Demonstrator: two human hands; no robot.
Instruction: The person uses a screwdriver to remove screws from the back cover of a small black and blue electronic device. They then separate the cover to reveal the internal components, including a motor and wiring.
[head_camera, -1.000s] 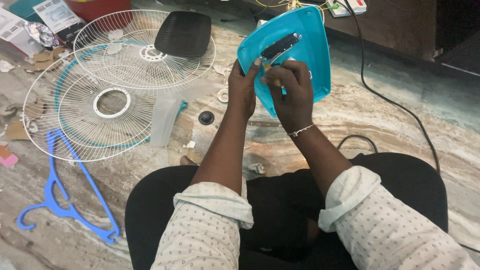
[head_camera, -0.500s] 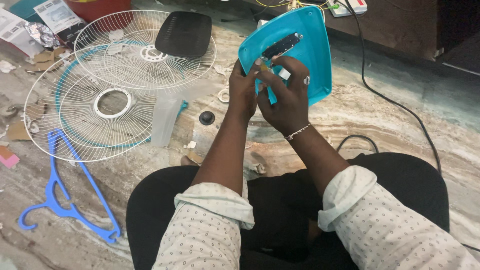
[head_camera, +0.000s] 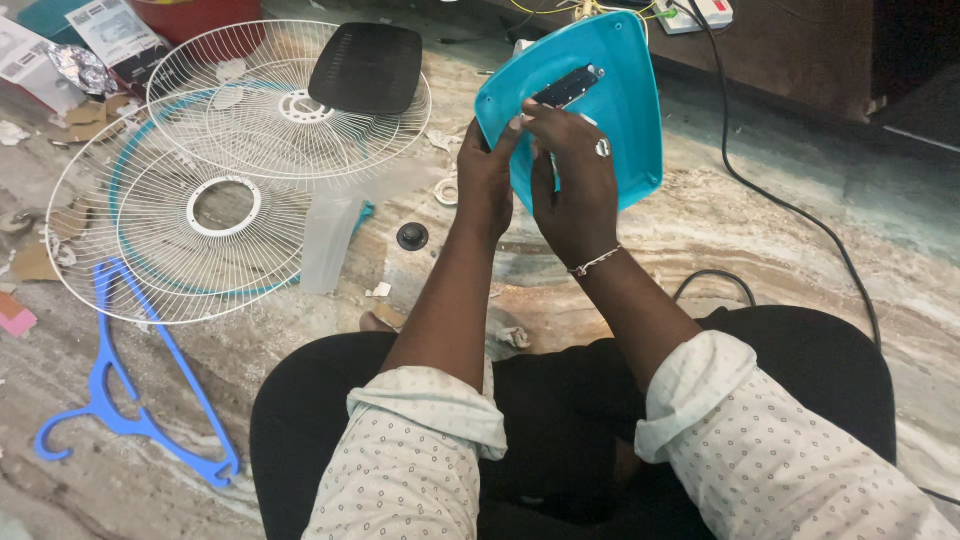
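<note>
Marble floor (head_camera: 800, 260) below — left hand (head_camera: 487, 180) and right hand (head_camera: 575, 185), each grip holding the turquoise fan base (head_camera: 625, 90).

Materials and finishes on view

We note a glossy teal plastic panel (head_camera: 620, 110), white-coated wire fan grilles (head_camera: 200, 210), a blue plastic hanger (head_camera: 130, 400), polished marbled stone floor (head_camera: 780, 250).

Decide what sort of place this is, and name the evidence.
Probably a home floor used for a fan repair: marbled stone floor, loose wire fan grilles, a blue clothes hanger and a power strip.
</note>
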